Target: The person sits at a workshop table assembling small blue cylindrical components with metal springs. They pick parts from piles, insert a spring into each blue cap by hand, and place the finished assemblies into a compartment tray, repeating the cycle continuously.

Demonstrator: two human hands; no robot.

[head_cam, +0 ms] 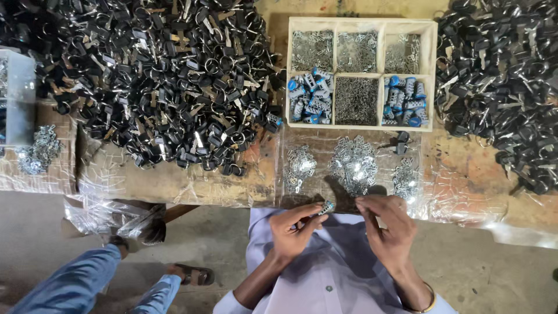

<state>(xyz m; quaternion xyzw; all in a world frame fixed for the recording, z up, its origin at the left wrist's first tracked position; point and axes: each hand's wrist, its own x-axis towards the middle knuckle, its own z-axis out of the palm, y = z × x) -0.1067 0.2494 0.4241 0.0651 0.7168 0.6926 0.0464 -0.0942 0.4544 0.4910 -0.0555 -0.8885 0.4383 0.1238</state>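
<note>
My left hand [293, 231] pinches a small blue-and-silver lock cylinder [326, 207] between thumb and fingers, just off the table's near edge. My right hand [388, 228] is beside it, fingertips bent toward the cylinder and close to it; whether it holds a tiny metal part is too small to tell. Just beyond the hands lie three small heaps of shiny metal pieces [353, 164] on clear plastic sheeting.
A wooden divided tray [431, 75] holds metal bits, springs and blue cylinders. Big piles of black-headed keys [168, 75] lie at left and another key pile [503, 81] at right. A clear plastic box [17, 96] stands far left. Another person's legs [93, 282] and sandal are lower left.
</note>
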